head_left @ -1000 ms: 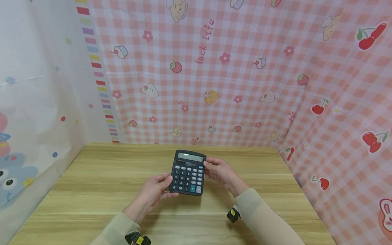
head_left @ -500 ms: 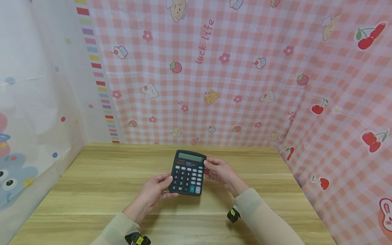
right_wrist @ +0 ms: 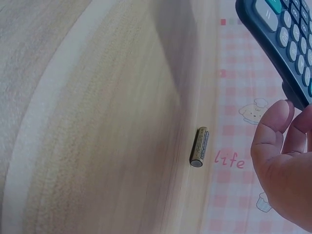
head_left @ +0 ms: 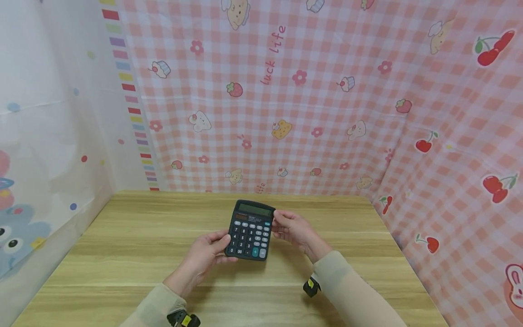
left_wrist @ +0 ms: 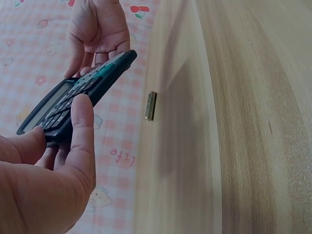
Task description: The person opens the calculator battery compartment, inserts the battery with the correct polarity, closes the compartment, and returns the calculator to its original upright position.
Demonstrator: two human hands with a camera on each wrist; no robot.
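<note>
Both hands hold a black desk calculator [head_left: 248, 230] raised off the wooden table, keys and screen facing the head camera. My left hand [head_left: 206, 254] grips its lower left edge, thumb on the front and fingers beneath. At the upper right edge, my right hand [head_left: 297, 230] pinches it with the thumb in front and fingers behind. The left wrist view shows the calculator [left_wrist: 78, 95] tilted between both hands. A small cylindrical battery [right_wrist: 199, 147] lies on the table, apart from the hands; the calculator or hands hide it in the head view.
The wooden table [head_left: 122, 254] runs back to a pink checked cloth wall [head_left: 261, 136] with printed cartoons. White cloth [head_left: 61, 113] hangs on the left and more printed cloth [head_left: 449, 172] on the right. A black wrist camera [head_left: 312, 287] hangs beneath the right forearm.
The calculator has tilted slightly, its lower right corner shifting a little left. Glare on its screen has gone, and the screen looks darker. Both hands keep nearly the same place.
</note>
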